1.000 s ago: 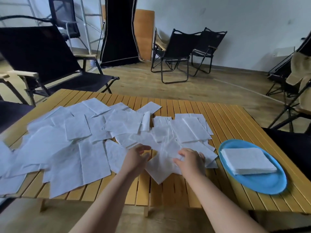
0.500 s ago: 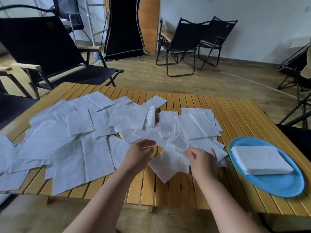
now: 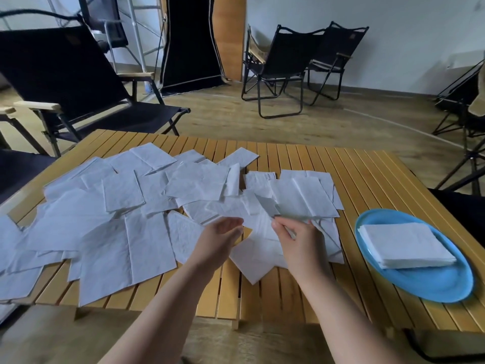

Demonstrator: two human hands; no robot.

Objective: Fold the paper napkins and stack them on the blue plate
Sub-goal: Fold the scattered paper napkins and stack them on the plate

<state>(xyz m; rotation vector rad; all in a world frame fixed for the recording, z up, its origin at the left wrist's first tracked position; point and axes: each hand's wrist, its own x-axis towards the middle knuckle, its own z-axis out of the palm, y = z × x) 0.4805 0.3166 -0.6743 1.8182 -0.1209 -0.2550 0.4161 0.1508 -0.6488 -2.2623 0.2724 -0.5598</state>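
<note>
Across the slatted yellow wooden table (image 3: 367, 179), loose white paper napkins (image 3: 118, 222) lie in an overlapping spread from nine o'clock to the centre. Near six o'clock both hands work on one unfolded white napkin (image 3: 258, 248). The right hand (image 3: 296, 240) pinches its edge between thumb and fingertips. The left hand (image 3: 220, 237) is relaxed, palm turned inward with fingers loosely extended, just beside the sheet; whether it touches the paper I cannot tell. At four o'clock, a round blue plate (image 3: 441, 285) carries a neat stack of folded white napkins (image 3: 404, 245).
</note>
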